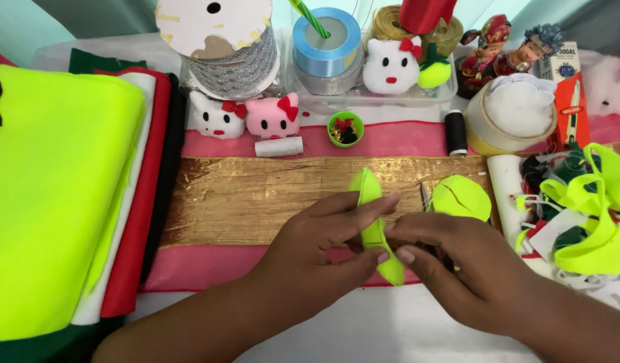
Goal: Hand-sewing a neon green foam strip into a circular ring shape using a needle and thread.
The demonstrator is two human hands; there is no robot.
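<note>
My left hand [317,252] pinches a folded neon yellow-green felt piece [372,228] between thumb and fingers, held on edge above the gold cloth [243,202]. My right hand [458,265] meets it from the right, thumb and forefinger closed at the felt's lower part; whether a needle is between them I cannot tell. A second round piece of the same felt [462,197] lies flat just behind my right hand.
Stacked neon, white, red and dark felt sheets [61,188] fill the left. At the back stand ribbon spools [327,42], small cat-face plush toys [246,115], a green cup of beads [345,128], thread spools [456,132] and figurines. Felt scraps [579,208] pile at right.
</note>
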